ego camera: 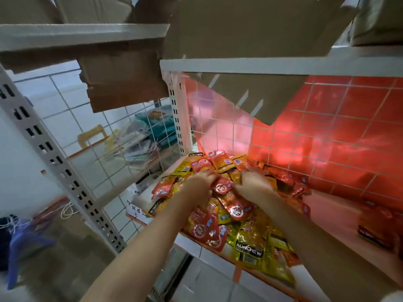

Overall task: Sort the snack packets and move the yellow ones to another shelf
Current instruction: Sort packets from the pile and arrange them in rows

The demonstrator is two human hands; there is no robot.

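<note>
Right in the middle of the shelf [220,253] sits the heap of snack packets [226,205], red and yellow all mixed together, spilling to the front edge. Yellow packets [250,243] show mostly at the near edge of the heap, one reading KONCHEW, and more peek out along its far left side. Red packets [201,227] lie on top through the centre.

Both hands are in the heap. The left hand [199,182] rests on its far-left part, fingers curled down into the packets; whether it grips one, I cannot tell. The right hand [254,182] lies just beside it on the heap's crown, fingers spread forward over the packets, nothing clearly pinched. A red packet [222,185] lies between the two hands.

Behind the heap, a white wire grid [305,136] backs the shelf, with red tiles glowing through it. Right of the heap, a dark red box [375,232] stands on the same shelf, blurred. Above the heap, cardboard flaps [250,92] hang from the upper shelf. Left of the heap, past the white upright [177,118], stacked teal packages [152,127] sit on the neighbouring shelf.
</note>
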